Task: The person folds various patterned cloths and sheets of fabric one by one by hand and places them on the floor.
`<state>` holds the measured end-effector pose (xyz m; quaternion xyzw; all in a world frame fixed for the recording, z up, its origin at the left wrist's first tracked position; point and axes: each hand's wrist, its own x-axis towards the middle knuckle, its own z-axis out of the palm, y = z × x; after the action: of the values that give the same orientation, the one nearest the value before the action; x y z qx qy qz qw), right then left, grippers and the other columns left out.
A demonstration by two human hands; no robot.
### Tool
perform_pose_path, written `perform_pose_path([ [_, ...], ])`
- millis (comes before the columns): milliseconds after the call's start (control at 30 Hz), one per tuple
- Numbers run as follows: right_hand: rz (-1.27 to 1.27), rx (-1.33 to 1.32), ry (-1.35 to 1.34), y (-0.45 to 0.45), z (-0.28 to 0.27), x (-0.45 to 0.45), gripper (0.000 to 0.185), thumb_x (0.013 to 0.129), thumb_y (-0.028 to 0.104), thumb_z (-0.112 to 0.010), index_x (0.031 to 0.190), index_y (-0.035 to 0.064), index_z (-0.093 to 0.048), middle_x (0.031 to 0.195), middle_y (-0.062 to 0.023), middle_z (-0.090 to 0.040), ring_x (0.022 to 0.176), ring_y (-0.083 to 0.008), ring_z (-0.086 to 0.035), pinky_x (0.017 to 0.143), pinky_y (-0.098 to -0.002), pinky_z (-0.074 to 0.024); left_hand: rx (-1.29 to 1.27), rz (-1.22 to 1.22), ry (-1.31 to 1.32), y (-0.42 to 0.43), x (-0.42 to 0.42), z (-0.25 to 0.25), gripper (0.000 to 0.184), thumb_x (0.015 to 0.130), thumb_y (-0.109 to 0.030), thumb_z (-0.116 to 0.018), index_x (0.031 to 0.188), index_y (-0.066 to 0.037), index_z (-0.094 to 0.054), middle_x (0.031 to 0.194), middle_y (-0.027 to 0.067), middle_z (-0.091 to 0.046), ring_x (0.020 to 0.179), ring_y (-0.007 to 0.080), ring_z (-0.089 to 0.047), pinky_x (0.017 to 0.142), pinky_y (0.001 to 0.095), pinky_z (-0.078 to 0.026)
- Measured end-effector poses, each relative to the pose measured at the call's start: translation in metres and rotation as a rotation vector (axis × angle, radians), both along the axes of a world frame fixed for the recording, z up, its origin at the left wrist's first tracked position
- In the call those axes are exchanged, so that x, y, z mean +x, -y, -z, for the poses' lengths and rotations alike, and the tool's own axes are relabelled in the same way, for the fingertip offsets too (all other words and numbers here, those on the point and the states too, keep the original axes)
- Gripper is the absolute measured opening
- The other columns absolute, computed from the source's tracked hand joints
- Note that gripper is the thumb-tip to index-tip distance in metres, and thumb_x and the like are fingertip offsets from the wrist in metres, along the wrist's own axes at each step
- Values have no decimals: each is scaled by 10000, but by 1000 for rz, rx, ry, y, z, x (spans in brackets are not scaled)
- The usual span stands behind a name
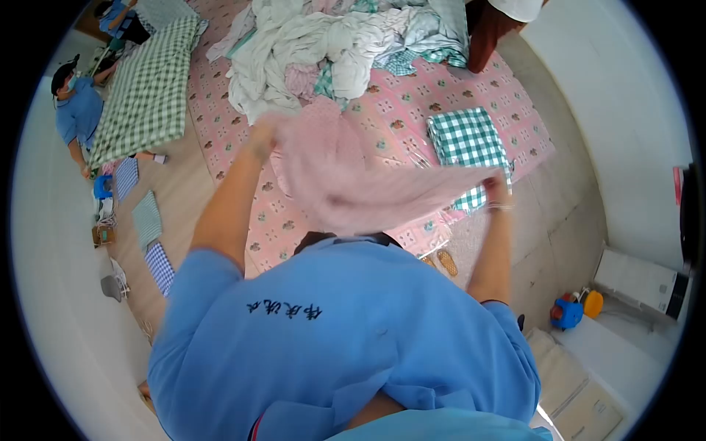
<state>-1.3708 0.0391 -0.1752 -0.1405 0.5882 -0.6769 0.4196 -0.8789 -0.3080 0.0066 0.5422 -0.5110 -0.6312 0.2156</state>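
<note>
A pink cloth (353,176) is stretched between my two hands, blurred by motion and sagging in the middle. My left hand (268,134) grips its upper left corner, while my right hand (497,192) is closed on the right end. Beneath and beyond the cloth lies a pink patterned sheet (412,99). Next to my right hand, a folded green-and-white checked cloth (467,140) rests on that sheet. A large heap of white and green fabric (294,55) lies beyond my left hand.
At the upper left, a person in blue (79,106) handles a green checked cloth (151,88), with another person (118,18) behind. Brown-clad legs (489,37) stand at the top right. Folded cloths (147,217) lie on the left; sandals (446,262) and a blue object (566,314) are at right.
</note>
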Motion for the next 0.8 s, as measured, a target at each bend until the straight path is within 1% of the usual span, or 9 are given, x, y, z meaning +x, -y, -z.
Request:
perform_pose_path([
  [33, 133, -99, -130, -19, -78, -28, 202, 818, 229, -449, 794, 42, -524, 770, -58, -545, 703, -165, -510, 679, -301, -425, -18, 152, -448, 20, -58, -22, 251, 822, -266, -489, 936, -46, -534, 880, 42, -549, 831, 133, -523, 696, 306, -444],
  [200, 780, -437, -601, -252, -322, -55, 338, 765, 165, -485, 982, -93, -505, 1035, -213, -524, 980, -312, -508, 884, -383, -408, -508, 939, -628, -70, -201, -240, 541, 778, -217, -542, 1273, -139, -339, 1111, 147, -522, 930, 214, -535, 849, 355, -383],
  [300, 1002, -705, -755, -273, -360, 31, 385, 781, 259, -501, 1019, -43, -528, 1117, -196, -487, 1000, -303, -492, 898, -377, -383, -551, 964, -651, -105, -140, -253, 419, 816, -124, -490, 1199, 7, -382, 1073, 84, -522, 864, 132, -549, 657, 279, -480],
  [500, 965, -411, -639, -216, -361, 143, 275, 863, 189, -426, 1015, -37, -466, 1090, -167, -498, 1023, -282, -475, 859, -394, -398, -369, 11, -792, -51, 140, -222, 407, 816, -81, -408, 1209, 15, -360, 1052, 133, -526, 933, 198, -535, 794, 325, -444],
  [567, 920, 538, -1512, -182, -362, 178, 245, 865, 169, -431, 1007, -26, -473, 1048, -142, -512, 998, -257, -484, 852, -378, -399, -401, -306, -863, -57, 251, -213, 347, 812, -55, -443, 1149, 16, -402, 982, 113, -543, 881, 191, -543, 801, 316, -435],
  [633, 848, -187, -703, -103, -373, 220, 208, 854, 137, -443, 989, -14, -489, 1017, -115, -520, 941, -202, -503, 832, -314, -406, -466, -539, -835, -75, 352, -206, 238, 814, -94, -469, 1037, -11, -484, 944, 88, -555, 866, 178, -541, 766, 308, -441],
  [700, 475, -499, -524, -33, -355, 252, 171, 850, 130, -444, 914, -11, -519, 922, -80, -544, 826, -146, -512, 754, -250, -416, -541, -684, -813, -74, 461, -163, 168, 811, -119, -482, 952, -41, -530, 893, 75, -569, 846, 175, -544, 758, 306, -438],
  [767, 113, -538, -423, 26, -298, 275, 159, 866, 119, -418, 919, 6, -517, 920, -54, -546, 810, -132, -494, 744, -266, -404, -545, -1035, -471, -97, 528, -106, 157, 810, -144, -490, 918, -47, -548, 868, 66, -576, 841, 171, -541, 767, 303, -426],
  [800, -18, -155, -991, 55, -306, 327, 175, 867, 133, -406, 855, 16, -535, 809, -64, -528, 720, -152, -484, 667, -279, -399, -475, -1247, -175, -113, 554, -82, 174, 811, -156, -490, 925, -38, -548, 874, 64, -577, 848, 167, -537, 774, 299, -418],
])
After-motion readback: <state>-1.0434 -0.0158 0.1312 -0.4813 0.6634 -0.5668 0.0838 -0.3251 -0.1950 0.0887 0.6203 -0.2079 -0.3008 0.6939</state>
